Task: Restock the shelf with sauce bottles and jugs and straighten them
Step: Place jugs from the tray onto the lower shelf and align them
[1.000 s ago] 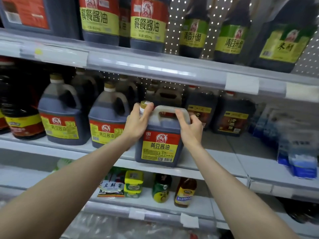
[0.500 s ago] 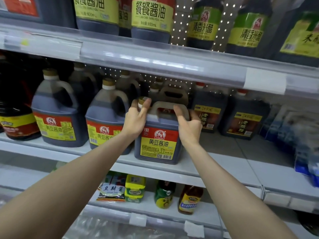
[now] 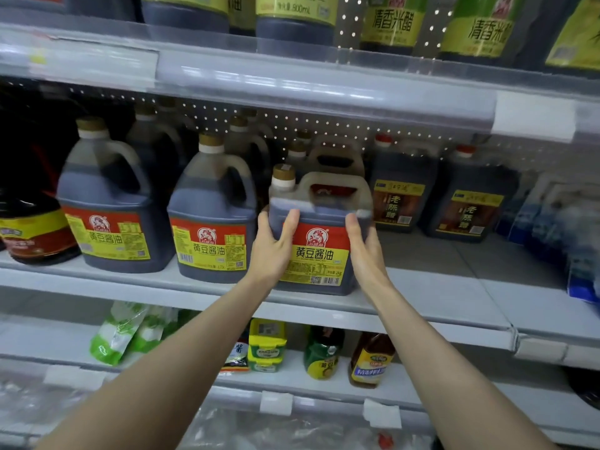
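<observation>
**Setting a soy sauce jug at the front of the middle shelf**

Both hands are on one square soy sauce jug, which stands upright near the front edge of the middle shelf, with its red and yellow label facing outward. The left hand grips the left front corner: the thumb lies across the label and the fingers go round the side. The right hand presses against the right side with fingers that look rather straight and point upward. The bottom of the jug seems to rest on the shelf, though I cannot see this for sure.

Just to its left stand two rounder jugs with the same label colours, also facing front, and a darker bottle at the far left. A second square jug stands directly behind the held one. To the right, two vinegar jugs stand further back, and the shelf in front of them and beside them is bare.

In my judgement the placing of this jug is almost done, and its label is already straight. What is left is probably a small push to bring it in line with its neighbours. The bare part on the right suggests that more restocking remains, but no spare stock is in view. The row of tall bottles on the shelf above looks full.
</observation>
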Demonstrator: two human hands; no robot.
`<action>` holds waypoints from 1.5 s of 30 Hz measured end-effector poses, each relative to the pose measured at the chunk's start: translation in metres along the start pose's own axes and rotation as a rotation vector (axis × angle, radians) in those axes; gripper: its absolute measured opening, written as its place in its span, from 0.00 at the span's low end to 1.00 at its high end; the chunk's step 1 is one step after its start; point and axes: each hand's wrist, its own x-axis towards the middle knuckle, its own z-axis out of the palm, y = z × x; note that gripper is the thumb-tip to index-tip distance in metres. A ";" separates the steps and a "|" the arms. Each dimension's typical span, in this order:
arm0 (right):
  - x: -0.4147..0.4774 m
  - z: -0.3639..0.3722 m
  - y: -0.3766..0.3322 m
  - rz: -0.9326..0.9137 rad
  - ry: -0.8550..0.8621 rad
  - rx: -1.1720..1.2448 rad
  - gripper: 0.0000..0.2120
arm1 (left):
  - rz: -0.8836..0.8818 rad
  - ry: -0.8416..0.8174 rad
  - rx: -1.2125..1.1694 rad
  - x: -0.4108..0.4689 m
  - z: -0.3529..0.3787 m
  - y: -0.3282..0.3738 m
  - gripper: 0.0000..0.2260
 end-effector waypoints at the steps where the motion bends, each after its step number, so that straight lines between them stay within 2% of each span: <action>1: 0.000 0.001 0.006 0.013 -0.018 -0.005 0.24 | -0.002 -0.014 0.003 -0.002 -0.001 -0.005 0.20; 4: -0.002 0.003 0.016 0.040 -0.065 -0.024 0.23 | -0.011 -0.058 0.003 -0.004 -0.005 -0.015 0.16; 9: -0.005 0.008 0.032 0.052 -0.063 0.034 0.25 | -0.002 -0.090 -0.030 0.000 -0.007 -0.028 0.15; 12: -0.012 0.011 0.047 0.048 -0.060 0.016 0.37 | 0.009 -0.108 -0.048 -0.002 -0.006 -0.039 0.16; 14: -0.011 0.011 0.051 0.032 -0.046 0.020 0.41 | 0.029 -0.108 -0.055 0.000 -0.005 -0.042 0.17; 19: -0.012 0.013 0.059 0.046 -0.008 0.022 0.42 | 0.035 -0.122 -0.073 -0.001 -0.007 -0.054 0.28; 25: -0.008 0.012 0.058 0.005 0.021 0.058 0.35 | 0.050 -0.137 -0.076 0.008 -0.005 -0.050 0.18; 29: -0.008 0.014 0.064 -0.024 0.052 0.072 0.39 | 0.061 -0.149 -0.078 0.009 -0.004 -0.056 0.24; 33: -0.010 0.016 0.065 -0.026 0.041 0.064 0.41 | 0.059 -0.182 -0.094 0.010 -0.008 -0.059 0.24; 36: -0.012 0.015 0.064 -0.021 0.043 0.048 0.38 | 0.052 -0.211 -0.089 0.007 -0.012 -0.065 0.22; 40: -0.012 0.012 0.060 -0.008 0.014 0.064 0.32 | 0.013 -0.234 -0.095 0.007 -0.015 -0.073 0.27; 45: -0.011 0.011 0.063 -0.020 0.019 0.052 0.33 | 0.032 -0.275 -0.093 0.006 -0.015 -0.073 0.28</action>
